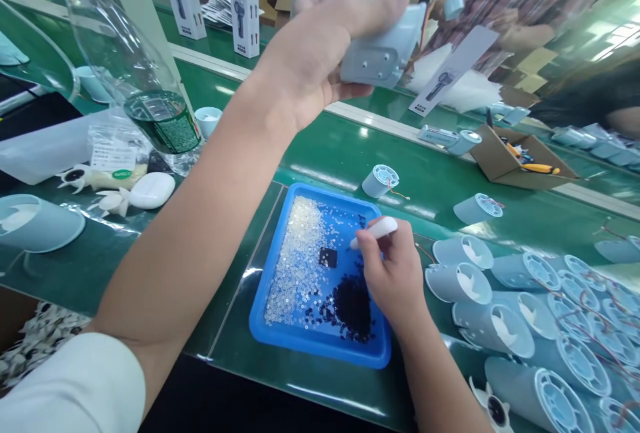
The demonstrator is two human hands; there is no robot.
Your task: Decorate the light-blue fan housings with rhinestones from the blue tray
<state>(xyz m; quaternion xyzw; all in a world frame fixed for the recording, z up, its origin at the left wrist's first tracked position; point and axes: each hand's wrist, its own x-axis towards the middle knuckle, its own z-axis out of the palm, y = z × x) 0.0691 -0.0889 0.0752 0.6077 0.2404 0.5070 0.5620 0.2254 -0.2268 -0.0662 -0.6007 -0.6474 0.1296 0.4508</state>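
Note:
Raised above the bench, my left hand (320,53) grips a light-blue plastic fan housing (377,60), with its flat panel and small holes towards me. My right hand (395,273) pinches a white pen-like tool (383,228), its tip pointing down over a blue tray (320,346). Inside the tray lie a heap of tiny clear rings (295,273), a heap of tiny black rings (353,306) and a small black square (328,258). My right hand is over the tray's right side.
Many light-blue housings (500,330) with wires crowd the right. A plastic bottle (150,100), a white case (153,191) and white fan blades (114,202) are at left. Across the bench are printed boxes (245,13), a cardboard box of tools (525,160) and another person (525,26).

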